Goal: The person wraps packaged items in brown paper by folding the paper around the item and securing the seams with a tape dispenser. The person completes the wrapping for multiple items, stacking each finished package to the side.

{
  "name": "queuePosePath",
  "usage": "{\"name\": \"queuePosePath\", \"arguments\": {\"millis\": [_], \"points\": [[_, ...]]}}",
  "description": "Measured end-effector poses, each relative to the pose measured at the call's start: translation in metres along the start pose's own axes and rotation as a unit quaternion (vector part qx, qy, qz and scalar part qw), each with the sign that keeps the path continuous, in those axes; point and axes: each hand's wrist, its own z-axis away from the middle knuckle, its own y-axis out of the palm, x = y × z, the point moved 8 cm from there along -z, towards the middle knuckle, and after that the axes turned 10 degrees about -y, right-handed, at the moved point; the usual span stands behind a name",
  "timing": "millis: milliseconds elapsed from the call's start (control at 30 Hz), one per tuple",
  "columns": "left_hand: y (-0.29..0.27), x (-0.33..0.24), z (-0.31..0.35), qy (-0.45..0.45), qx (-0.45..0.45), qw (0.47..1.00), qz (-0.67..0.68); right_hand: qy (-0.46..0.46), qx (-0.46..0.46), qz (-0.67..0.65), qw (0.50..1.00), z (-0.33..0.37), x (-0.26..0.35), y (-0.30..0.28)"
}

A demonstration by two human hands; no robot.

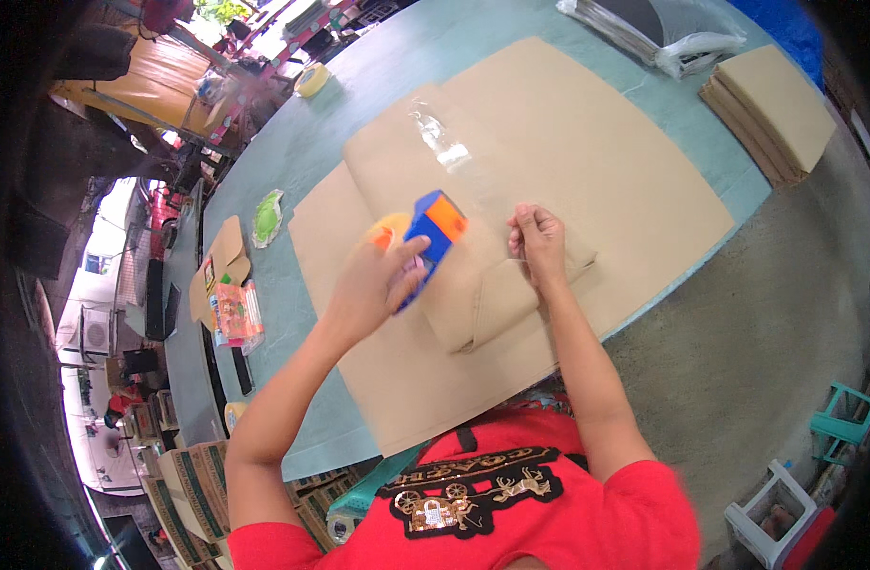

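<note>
Gripped in my left hand (368, 290) is a blue and orange tape dispenser (435, 226), held above a brown paper package (487, 299). My right hand (541, 245) is closed in a pinch at the package's right end; whatever lies between its fingertips is too small to make out. The package has folded ends and lies across a large brown paper sheet (625, 180). A shiny strip of clear tape (439, 138) runs over the paper beyond my hands.
A light green table (492, 57) carries the paper. A tape roll (311, 81) sits at the far left, with a green-edged scrap (267, 218) nearer. Folded brown sheets (772, 114) and a plastic-wrapped stack (653, 33) lie far right. Stools (777, 513) stand on the floor.
</note>
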Motion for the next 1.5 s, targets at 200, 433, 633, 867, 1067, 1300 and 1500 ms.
{"name": "queuePosePath", "arguments": {"millis": [200, 433, 633, 867, 1067, 1300, 1500], "points": [[0.053, -0.017, -0.022, 0.101, -0.251, 0.938, -0.217, -0.015, -0.009, -0.024, 1.000, -0.002, 0.000, 0.000], [0.143, -0.012, -0.036, -0.182, 0.142, 0.965, 0.121, -0.073, -0.025, 0.038, 0.996, 0.008, 0.021, 0.001], [0.133, -0.016, -0.029, -0.074, -0.047, 0.984, 0.157, 0.017, 0.130, -0.065, 0.989, 0.052, -0.003, 0.015], [0.062, 0.075, 0.009, -0.186, -0.248, 0.948, 0.067, 0.062, 0.104, -0.102, 0.987, 0.032, -0.020, 0.024], [0.032, 0.056, -0.019, -0.139, -0.030, 0.966, 0.216, 0.079, 0.076, -0.138, 0.984, 0.025, -0.016, 0.024], [0.009, -0.054, -0.008, 0.106, 0.073, 0.989, 0.077, 0.129, 0.163, -0.279, 0.937, 0.024, -0.025, 0.022], [0.023, -0.068, -0.006, 0.119, 0.119, 0.985, 0.038, 0.148, 0.154, -0.327, 0.921, 0.027, -0.025, 0.024]]}}
